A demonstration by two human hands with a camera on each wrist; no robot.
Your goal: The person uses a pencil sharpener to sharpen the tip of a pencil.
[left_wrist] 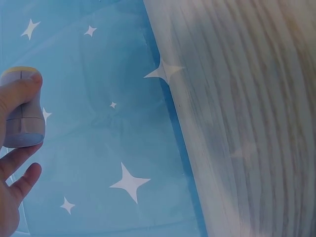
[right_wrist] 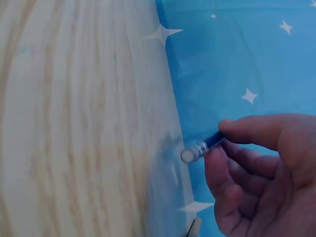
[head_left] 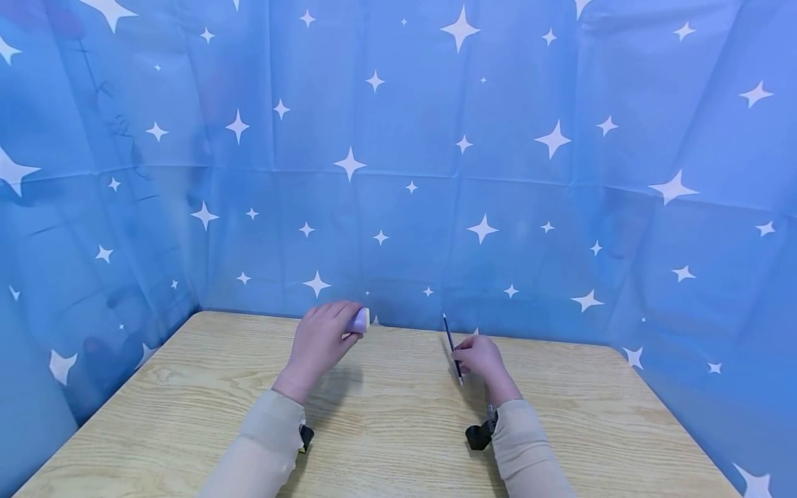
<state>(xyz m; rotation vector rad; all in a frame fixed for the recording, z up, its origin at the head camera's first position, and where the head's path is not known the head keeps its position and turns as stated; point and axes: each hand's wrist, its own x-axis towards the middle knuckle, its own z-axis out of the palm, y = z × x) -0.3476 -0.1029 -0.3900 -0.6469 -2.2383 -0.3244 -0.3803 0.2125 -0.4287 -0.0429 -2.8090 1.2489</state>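
In the head view my left hand [head_left: 320, 339] is raised over the table, gripping a small lavender cylinder [head_left: 358, 321] with a pale yellow end. The left wrist view shows this cylinder [left_wrist: 25, 126] narrowing at its middle, thumb across its front and fingers below and behind; its kind cannot be told. To the right, my right hand [head_left: 479, 356] pinches a dark pencil [head_left: 451, 339] between thumb and fingers, point up and away. Its white eraser [right_wrist: 187, 156] and silver ferrule face the right wrist camera. A gap separates pencil and cylinder.
Both hands are above a light wood-grain table [head_left: 386, 429]. A blue curtain [head_left: 411, 124] with white stars hangs right behind the table's far edge and along both sides. Black wrist cameras [head_left: 479, 436] sit at both cuffs.
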